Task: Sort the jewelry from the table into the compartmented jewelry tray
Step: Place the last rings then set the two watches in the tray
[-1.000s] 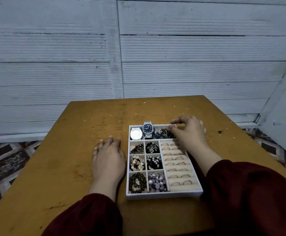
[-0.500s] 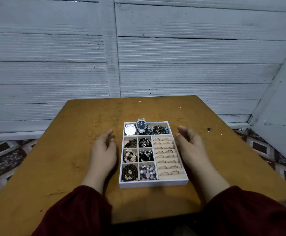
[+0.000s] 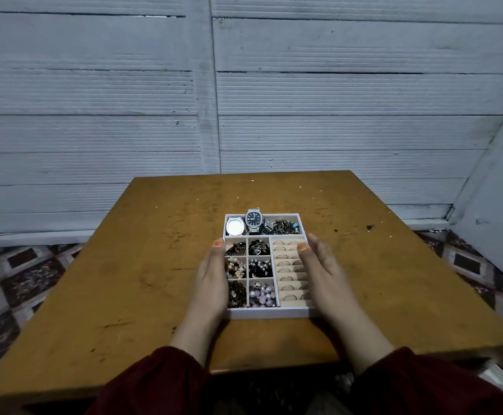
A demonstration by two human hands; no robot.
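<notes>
A white, rectangular jewelry tray (image 3: pixel 271 313) sits mid-way across a scuffed, ochre wooden table (image 3: pixel 142 265), its long sides running near to far. The left hand (image 3: pixel 211 280) and right hand (image 3: pixel 326 274) flank it, palms pressed flat to its side walls, fingers straight, orange-nailed thumbs laid over the rim. The far compartment holds a pale-faced steel watch (image 3: pixel 234 226) and a dark-dialled watch (image 3: pixel 254 218), its lettering too small to read, beside what looks like a tangle of chains (image 3: pixel 283 226). Six small square cells on the left hold glossy beads (image 3: pixel 262 293). On the right, thin rings (image 3: pixel 287 266) sit in beige padded rolls. Ribbed white boards (image 3: pixel 334 130) form the far wall.
</notes>
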